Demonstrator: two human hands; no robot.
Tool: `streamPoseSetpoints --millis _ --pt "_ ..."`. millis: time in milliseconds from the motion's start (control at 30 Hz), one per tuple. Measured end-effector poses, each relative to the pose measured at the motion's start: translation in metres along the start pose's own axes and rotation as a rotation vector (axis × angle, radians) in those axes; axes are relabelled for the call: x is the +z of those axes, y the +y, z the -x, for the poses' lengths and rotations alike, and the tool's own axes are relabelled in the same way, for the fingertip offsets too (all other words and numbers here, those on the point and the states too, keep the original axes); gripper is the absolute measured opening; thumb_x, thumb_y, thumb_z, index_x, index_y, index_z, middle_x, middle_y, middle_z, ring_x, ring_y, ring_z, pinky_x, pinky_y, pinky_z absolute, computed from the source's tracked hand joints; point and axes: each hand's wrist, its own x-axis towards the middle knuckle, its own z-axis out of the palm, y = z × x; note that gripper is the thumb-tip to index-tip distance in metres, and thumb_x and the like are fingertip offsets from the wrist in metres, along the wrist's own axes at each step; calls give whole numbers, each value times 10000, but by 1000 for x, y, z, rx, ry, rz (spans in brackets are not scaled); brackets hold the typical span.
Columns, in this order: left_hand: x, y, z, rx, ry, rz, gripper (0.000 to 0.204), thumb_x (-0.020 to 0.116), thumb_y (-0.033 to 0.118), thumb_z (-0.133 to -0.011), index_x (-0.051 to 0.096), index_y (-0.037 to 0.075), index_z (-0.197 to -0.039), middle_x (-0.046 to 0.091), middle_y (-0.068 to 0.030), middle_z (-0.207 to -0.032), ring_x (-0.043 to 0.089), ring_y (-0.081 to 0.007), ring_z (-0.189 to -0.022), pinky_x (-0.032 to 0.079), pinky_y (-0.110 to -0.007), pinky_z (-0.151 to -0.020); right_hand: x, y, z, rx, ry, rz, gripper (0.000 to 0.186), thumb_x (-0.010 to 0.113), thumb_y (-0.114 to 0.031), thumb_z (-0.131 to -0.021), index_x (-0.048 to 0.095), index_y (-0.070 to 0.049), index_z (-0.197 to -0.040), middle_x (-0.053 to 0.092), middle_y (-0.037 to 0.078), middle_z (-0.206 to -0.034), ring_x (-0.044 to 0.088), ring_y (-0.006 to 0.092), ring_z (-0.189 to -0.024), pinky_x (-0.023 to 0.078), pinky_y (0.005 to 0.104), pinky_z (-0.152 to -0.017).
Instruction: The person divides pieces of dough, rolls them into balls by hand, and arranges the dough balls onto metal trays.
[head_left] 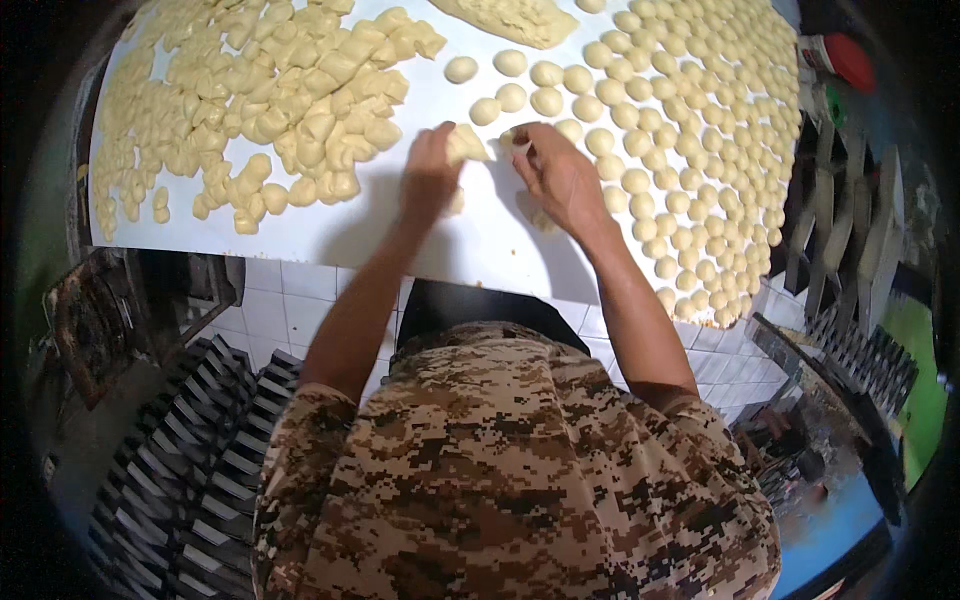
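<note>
Brown-and-tan camouflage cloth, a shirt (480, 470), occupies the near foreground and is cut off by the lower edge. At lower left stand dark slatted stacks (190, 470), partly lost in the black rim; their exact kind cannot be made out. Beyond the shirt, two bare forearms reach over the near edge of a white table (420, 245).

Left hand (430, 175): thumb and fingers closed about a pale dough piece (466, 146), which projects from the grip toward the right hand; its other end is hidden by the fingers. Right hand (565, 180): fingers curled inward near the thumb, a small pale bit (507, 143) showing at the tips; whether it is pinched or merely touched cannot be told. The hands are apart, with bare table between them. Another scrap (456, 203) lies beside the left wrist, partly covered.

Left of the hands, irregular dough lumps (330, 110) lie heaped, touching one another. To the right, rounded dough balls (690, 110) spread in loose rows, the outermost blurred. Farthest off, a larger dough slab (510, 18) is cut off by the upper edge
</note>
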Motion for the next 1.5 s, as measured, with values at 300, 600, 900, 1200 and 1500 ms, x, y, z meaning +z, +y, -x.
streamPoseSetpoints --millis 300,600,900,1200,1500 --pt "-103 158 61 -374 -418 945 336 708 142 -1001 669 50 -1322 719 -52 -1188 646 -104 -1022 526 -275 -897 -41 -12 130 16 -92 -723 739 873 -264 -873 538 -38 -1491 662 134 -1375 650 209 -1173 536 347 -1000" --pt "-55 120 150 -664 -25 808 210 600 119 -1060 642 -28 -1204 718 -83 -1104 660 -141 -980 518 -284 -897 -9 75 261 476 337 -678 342 723 -223 -984 650 -18 -1248 696 190 -1132 675 257 -1032 538 377 -882" --pt "62 119 113 304 -383 -344 141 699 183 -865 680 61 -932 642 -178 -1021 594 -342 -977 465 -482 -842 76 131 202 119 276 255 369 770 -384 -872 628 -74 -1011 612 165 -1052 582 372 -1030 442 495 -921" --pt "60 99 89 205 -106 -40 119 687 179 -934 619 84 -908 630 -125 -961 588 -347 -910 446 -486 -829 63 108 156 178 525 189 280 805 -295 -855 606 -98 -847 571 108 -916 544 340 -876 380 510 -780" --pt "60 74 77 368 -69 19 165 701 179 -904 606 60 -970 590 -141 -947 585 -342 -883 459 -499 -764 48 124 150 114 447 237 367 849 -381 -797 650 -108 -941 602 120 -1012 551 336 -974 408 493 -838"
